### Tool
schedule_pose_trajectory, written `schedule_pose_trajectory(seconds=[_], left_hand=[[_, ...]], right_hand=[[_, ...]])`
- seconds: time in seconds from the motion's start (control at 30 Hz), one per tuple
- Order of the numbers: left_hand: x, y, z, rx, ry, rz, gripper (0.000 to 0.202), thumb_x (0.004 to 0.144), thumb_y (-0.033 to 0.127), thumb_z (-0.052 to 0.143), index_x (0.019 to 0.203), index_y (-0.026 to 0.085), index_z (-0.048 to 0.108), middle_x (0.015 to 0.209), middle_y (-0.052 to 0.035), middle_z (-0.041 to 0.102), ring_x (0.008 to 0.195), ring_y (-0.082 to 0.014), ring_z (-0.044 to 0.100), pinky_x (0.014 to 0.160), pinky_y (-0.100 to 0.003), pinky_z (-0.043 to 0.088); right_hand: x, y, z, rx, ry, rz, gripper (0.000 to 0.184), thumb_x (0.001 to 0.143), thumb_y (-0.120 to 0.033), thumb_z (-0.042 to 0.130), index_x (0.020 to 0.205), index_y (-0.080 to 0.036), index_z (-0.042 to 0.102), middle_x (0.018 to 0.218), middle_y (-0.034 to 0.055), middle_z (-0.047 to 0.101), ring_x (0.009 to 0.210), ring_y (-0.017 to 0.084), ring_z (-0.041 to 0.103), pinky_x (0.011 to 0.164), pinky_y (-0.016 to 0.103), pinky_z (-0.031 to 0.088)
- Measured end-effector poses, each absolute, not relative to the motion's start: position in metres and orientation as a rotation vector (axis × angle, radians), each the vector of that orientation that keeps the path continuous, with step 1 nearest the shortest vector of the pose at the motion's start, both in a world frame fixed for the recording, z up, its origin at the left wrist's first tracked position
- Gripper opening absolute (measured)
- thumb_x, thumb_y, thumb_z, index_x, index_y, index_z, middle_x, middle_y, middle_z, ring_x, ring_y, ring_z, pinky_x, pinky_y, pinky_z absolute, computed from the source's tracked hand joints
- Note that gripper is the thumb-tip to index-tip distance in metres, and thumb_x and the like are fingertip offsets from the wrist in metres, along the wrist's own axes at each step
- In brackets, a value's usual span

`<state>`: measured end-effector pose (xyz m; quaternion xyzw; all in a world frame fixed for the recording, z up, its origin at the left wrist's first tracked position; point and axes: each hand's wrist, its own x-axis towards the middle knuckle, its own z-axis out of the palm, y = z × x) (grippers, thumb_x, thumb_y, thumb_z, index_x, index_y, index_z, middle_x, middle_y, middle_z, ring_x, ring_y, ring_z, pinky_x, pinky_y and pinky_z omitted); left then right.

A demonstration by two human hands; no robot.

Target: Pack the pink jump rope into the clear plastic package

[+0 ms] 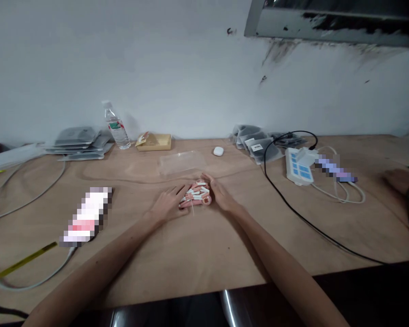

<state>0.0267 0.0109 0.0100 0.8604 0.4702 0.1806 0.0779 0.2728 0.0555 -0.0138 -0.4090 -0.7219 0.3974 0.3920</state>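
Note:
A small pile of short pink-orange and white stick-like pieces (196,193) lies on the wooden table; their exact kind is too small to tell. A round, clear-rimmed piece (206,200) sits at its front right. My left hand (169,203) rests palm down against the pile's left side, fingers stretched out. On the right side, my right hand (222,194) stands on edge with straight fingers, close to or touching the pile. Neither hand is closed around anything. Just behind lies a clear plastic bag or tray (182,162).
Behind stand a tilted water bottle (116,127), a shallow yellow box (158,142) and a white case (218,151). Packed grey bags (78,141) lie left, more bags (255,143) right. A phone (88,215), power strip (299,168) and another person's hand (400,184) flank the work area.

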Motion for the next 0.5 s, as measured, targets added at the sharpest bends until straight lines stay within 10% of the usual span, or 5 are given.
schedule_pose_trajectory(seconds=[0.27, 0.37, 0.5], left_hand=[[0.053, 0.011, 0.021, 1.335, 1.219, 1.121, 0.045, 0.066, 0.034, 0.067, 0.108, 0.017, 0.062, 0.098, -0.0092, 0.074, 0.086, -0.0277, 0.071, 0.08, -0.043, 0.057], [0.062, 0.002, 0.025, 0.955, 0.854, 1.036, 0.047, 0.069, 0.037, 0.063, 0.109, 0.014, 0.062, 0.104, -0.0146, 0.074, 0.094, -0.0289, 0.072, 0.085, -0.044, 0.056], [0.061, 0.0, 0.028, 0.785, 0.64, 0.814, 0.055, 0.067, 0.039, 0.05, 0.114, 0.012, 0.062, 0.108, -0.0181, 0.073, 0.106, -0.0343, 0.069, 0.092, -0.053, 0.052]], right_hand=[[0.228, 0.08, 0.016, -0.706, -1.216, 1.634, 0.073, 0.094, -0.079, 0.019, 0.113, -0.023, 0.062, 0.099, 0.0074, 0.073, 0.087, 0.022, 0.071, 0.075, 0.035, 0.059], [0.214, 0.079, 0.017, -0.658, -1.284, 2.057, 0.065, 0.094, -0.078, 0.029, 0.078, -0.021, 0.056, 0.048, -0.0037, 0.05, 0.039, 0.014, 0.048, 0.038, 0.025, 0.046], [0.215, 0.08, 0.008, -0.798, -1.311, 2.268, 0.059, 0.097, -0.067, 0.034, 0.062, -0.022, 0.046, 0.034, -0.0077, 0.033, 0.025, 0.01, 0.025, 0.023, 0.021, 0.03]])
